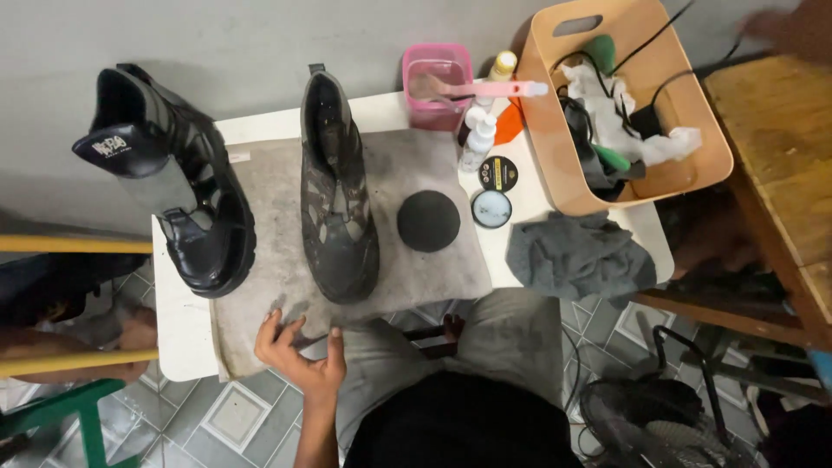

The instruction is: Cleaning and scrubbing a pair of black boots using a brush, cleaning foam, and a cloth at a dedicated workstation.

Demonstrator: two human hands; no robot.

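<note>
left hand (299,351) – fingers spread on mat (433,269) | boot (336,191) – toe toward the person

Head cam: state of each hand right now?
Left hand: open, fingers spread on the grey mat, holding nothing.
Right hand: not in view.

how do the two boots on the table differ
The left boot is glossy black; the middle boot looks dull, dusty and scuffed. The left boot sits partly off the grey mat; the middle boot stands fully on it. Both are black ankle boots, toes toward the person.
</note>
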